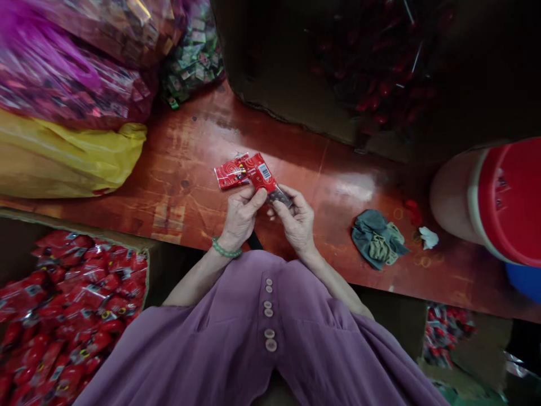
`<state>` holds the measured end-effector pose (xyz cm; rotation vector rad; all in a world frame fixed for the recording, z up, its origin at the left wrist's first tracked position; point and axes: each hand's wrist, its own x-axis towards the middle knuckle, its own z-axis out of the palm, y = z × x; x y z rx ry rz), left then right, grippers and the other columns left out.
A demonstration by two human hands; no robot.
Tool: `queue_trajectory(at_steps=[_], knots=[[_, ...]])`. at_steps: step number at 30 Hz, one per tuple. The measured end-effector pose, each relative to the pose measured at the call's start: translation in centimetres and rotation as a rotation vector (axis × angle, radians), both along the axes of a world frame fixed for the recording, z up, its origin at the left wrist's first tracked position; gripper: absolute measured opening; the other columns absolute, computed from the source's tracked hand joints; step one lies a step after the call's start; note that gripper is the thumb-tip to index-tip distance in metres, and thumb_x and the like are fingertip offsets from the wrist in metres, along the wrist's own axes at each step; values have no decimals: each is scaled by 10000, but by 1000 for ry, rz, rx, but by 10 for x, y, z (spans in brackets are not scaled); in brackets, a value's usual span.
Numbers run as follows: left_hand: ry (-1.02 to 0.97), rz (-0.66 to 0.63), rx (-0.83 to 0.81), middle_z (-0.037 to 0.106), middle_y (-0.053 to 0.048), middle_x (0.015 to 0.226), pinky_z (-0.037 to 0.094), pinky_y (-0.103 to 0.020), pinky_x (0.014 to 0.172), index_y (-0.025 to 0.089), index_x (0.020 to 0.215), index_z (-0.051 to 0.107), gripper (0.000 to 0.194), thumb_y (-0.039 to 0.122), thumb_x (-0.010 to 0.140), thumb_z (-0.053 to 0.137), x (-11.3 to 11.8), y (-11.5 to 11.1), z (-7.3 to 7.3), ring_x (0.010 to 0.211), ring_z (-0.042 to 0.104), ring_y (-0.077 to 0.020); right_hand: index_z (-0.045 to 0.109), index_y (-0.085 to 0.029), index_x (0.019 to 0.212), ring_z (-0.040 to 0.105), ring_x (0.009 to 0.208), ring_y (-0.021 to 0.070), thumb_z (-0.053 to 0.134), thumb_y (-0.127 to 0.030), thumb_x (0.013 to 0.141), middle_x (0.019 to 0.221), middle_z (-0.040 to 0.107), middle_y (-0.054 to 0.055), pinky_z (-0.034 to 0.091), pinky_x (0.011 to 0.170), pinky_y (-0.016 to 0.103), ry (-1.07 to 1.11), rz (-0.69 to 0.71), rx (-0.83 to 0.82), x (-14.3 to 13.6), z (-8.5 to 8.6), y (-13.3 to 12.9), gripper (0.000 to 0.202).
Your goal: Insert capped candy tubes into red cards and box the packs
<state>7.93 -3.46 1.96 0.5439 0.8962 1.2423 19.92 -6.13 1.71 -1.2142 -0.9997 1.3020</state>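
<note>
Purple shirt [262, 344] fills our lap below the red table [190, 146]. Just above our fingertips sit the red packets [247, 170], pinched by our left hand [240, 217], fingers closed on them. Our right hand [297, 221] grips a dark clear wrapper [280, 195] beside them, both wrists angled inward.

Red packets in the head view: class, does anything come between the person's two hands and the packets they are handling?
Nothing visible does. The left hand and right hand both already grip the red packets directly, above the red table; the cloth lies off to the right.
</note>
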Motion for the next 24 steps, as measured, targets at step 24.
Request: queue_trajectory(at_steps=[24], knots=[[45, 87, -8, 773, -23, 862, 551, -254, 772, 204, 857, 783, 228, 393, 738, 829, -3, 3, 1, 781, 702, -131, 648, -341, 1271, 704, 766, 124, 647, -409, 935, 1223, 703, 15, 656, 744, 328, -143, 238, 61, 9, -3, -2, 343]])
